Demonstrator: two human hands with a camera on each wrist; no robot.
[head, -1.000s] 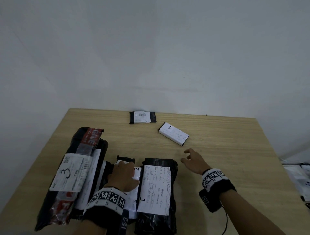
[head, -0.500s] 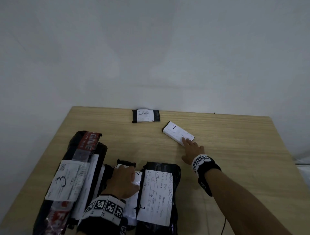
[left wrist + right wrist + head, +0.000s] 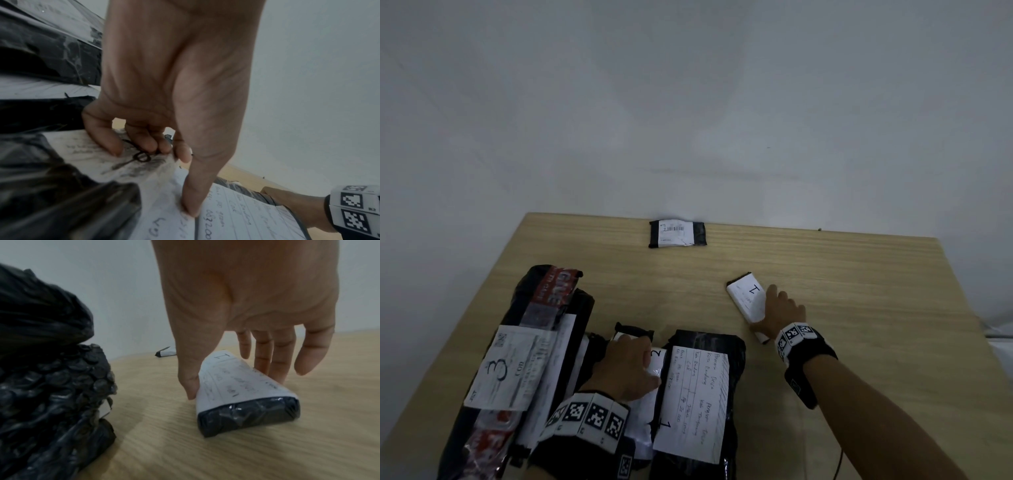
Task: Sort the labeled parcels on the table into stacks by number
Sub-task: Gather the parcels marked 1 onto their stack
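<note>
Left hand (image 3: 174, 73) pressing white parcel label (image 3: 160, 186), black wrapped parcels (image 3: 47, 48) alongside

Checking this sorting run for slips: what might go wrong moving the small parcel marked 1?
The right hand pinches the small parcel marked 1 only by its sides, over paper; it may slip. The large parcel marked 1 looks lumpy, so a parcel laid there may slide off. The left hand, on the parcel marked 2, lies right beside it and may get bumped.

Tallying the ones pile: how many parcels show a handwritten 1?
2: the small white-labelled black parcel gripped by the right hand, and the large black bubble-wrapped parcel beside the left hand. The far barcode-labelled parcel's number is unreadable.
</note>
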